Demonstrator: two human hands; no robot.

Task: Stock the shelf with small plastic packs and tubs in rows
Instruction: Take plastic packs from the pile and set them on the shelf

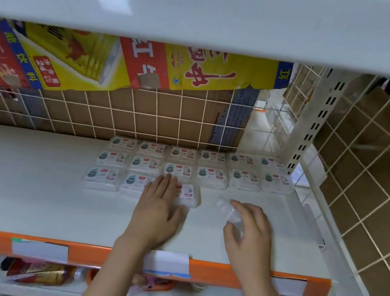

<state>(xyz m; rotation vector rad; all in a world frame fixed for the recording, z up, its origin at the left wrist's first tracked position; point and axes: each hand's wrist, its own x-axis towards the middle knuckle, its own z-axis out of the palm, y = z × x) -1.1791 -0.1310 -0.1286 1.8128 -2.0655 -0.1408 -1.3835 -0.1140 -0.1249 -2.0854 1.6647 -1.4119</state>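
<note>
Because the shelf (25, 197) is being filled from the back toward its orange front lip (103, 256), the hands work at the nearest, unfinished row: the left hand (156, 208), in the lower middle of the frame, lies flat with fingers spread on the third pack of the front row (190, 194), apparently nudging it square against its neighbours, while the right hand (249, 230), just right of it, pinches a clear plastic pack (227, 210) between thumb and fingers, held just above the bare shelf where the row's next gap seems to be. Beyond, two full rows of labelled packs (180, 170) sit edge to edge against the wire grid back (142, 118). Through the grid in the upper left show printed cartons (74, 58); at the right edge a slotted upright (313, 126) and more mesh close the bay, and another shelf board (212, 8) spans the top of the frame
</note>
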